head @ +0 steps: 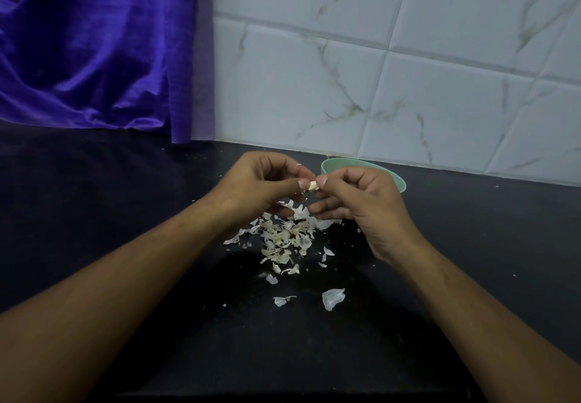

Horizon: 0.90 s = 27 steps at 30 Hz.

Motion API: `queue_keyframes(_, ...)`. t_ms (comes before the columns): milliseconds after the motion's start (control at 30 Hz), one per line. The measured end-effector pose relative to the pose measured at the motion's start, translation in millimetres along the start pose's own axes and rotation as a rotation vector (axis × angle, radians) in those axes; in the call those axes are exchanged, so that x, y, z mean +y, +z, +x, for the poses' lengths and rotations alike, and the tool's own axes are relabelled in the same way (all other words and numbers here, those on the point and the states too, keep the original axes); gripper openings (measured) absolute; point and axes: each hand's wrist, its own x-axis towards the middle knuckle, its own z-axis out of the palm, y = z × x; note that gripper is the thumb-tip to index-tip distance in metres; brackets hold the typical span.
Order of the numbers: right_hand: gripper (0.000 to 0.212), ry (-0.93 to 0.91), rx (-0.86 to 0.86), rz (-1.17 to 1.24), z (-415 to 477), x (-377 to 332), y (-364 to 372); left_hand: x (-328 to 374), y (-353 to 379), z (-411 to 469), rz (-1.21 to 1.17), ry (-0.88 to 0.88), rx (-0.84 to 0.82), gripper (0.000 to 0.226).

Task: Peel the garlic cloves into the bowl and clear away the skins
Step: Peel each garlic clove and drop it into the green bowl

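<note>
Peeling seems far along: the left hand [257, 182] pinches one end of a garlic clove [312, 185], the right hand [355, 201] its other end. Beneath both hands, skins [286, 239] lie heaped, uncleared. The green bowl [400, 182] sits just behind the right hand, contents hidden.

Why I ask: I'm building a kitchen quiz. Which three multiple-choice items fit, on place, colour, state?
1. Where is the bowl? A) behind the right hand B) on a shelf C) at the front edge
2. Bowl's colour? A) red B) pale green C) black
3. The garlic clove is: A) in the bowl B) pinched between both hands C) on the floor
Key: 1 A, rim shows behind it; 2 B, rim is pale green; 3 B, left hand and right hand pinch it above the skins.
</note>
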Motion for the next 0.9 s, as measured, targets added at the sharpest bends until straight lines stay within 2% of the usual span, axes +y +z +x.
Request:
queue_keyframes(333,0.012,0.034,-0.017,-0.033,0.4,3.9,-1.6,-3.3,-0.7,1.2,0.127,0.059,0.016,0.007)
queue_keyframes(567,0.010,0.037,-0.013,0.036,-0.7,1.6,0.2,-4.0,-1.7,2.3,0.107,0.078,0.043,0.006)
queue_keyframes(767,0.008,0.083,-0.014,0.179,-0.4,0.6,-0.1,-2.5,1.6,0.1,-0.055,0.010,0.047,0.011)
queue_keyframes(900,0.009,0.082,0.002,0.199,0.2,0.7,0.6,-1.6,3.0,-0.8,-0.066,0.010,0.033,0.009)
